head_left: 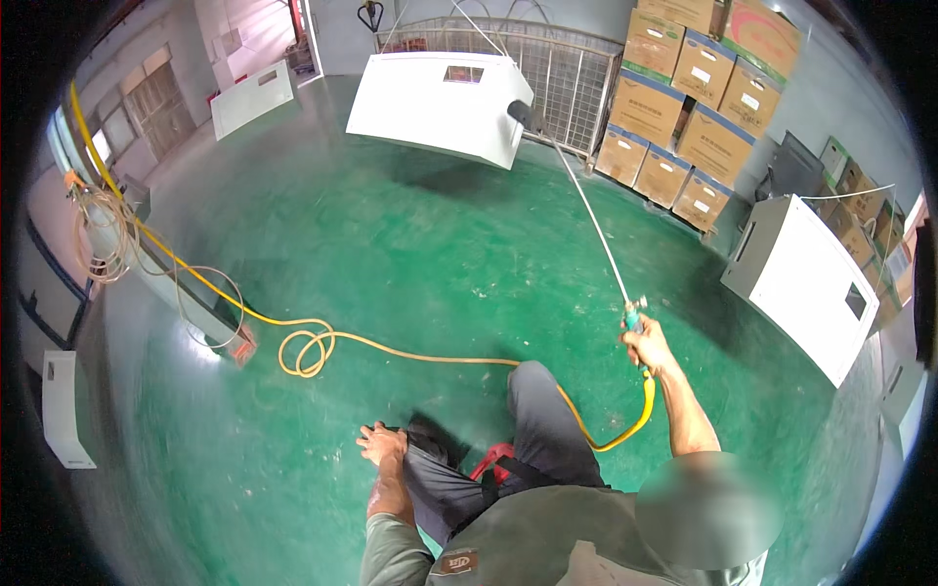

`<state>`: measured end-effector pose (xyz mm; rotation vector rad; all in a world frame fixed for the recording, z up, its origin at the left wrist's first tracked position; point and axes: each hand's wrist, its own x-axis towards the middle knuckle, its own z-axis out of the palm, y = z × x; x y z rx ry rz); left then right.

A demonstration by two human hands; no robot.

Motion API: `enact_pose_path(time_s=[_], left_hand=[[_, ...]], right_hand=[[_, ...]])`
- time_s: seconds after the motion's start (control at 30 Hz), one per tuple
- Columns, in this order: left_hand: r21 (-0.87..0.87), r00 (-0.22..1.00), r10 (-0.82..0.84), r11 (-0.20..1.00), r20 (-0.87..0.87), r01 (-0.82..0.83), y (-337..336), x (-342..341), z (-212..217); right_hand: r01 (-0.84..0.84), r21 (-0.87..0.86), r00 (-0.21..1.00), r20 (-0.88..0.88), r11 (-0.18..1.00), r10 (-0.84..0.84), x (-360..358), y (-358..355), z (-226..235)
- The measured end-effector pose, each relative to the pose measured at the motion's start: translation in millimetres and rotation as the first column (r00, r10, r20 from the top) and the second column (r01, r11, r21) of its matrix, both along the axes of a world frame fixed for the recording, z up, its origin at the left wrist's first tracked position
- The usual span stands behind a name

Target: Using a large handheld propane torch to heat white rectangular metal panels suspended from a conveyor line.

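Note:
My right hand [649, 348] is wrapped around the teal grip of a long gas torch [592, 217]. A brass valve sits by the grip, and the thin metal tube runs up to a dark bell-shaped head. That head overlaps the right end of a hanging white metal cabinet [430, 103] with a small rectangular cutout; whether they touch, I cannot tell. No flame shows. From the grip's lower end a yellow hose [430, 357] curves down, then runs left across the floor. My left hand [382, 443] lies on my left knee with fingers spread, holding nothing.
Another white cabinet [811, 283] hangs at right, and a white panel [252, 100] is at far left. Stacked cardboard boxes [645, 103] stand beside a wire cage [572, 83]. The hose loops on the green floor [391, 283] near a post with coiled cable [103, 230].

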<state>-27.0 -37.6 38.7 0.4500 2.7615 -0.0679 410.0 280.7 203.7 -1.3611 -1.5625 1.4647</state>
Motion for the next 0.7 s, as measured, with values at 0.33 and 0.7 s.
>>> enact_pose_path(time_s=[0.33, 0.7], left_hand=[[0.041, 1.0, -0.001, 0.999, 0.006, 0.001, -1.7, 0.5, -4.5], [0.056, 1.0, -0.004, 0.998, 0.013, 0.003, -2.9, -0.5, -2.3]], right_hand=[[0.036, 0.031, 0.999, -0.003, 0.999, -0.035, 3.8, -1.0, 39.9], [-0.063, -0.121, 0.991, 0.108, 0.991, 0.076, 14.4, -89.9, 38.8]])
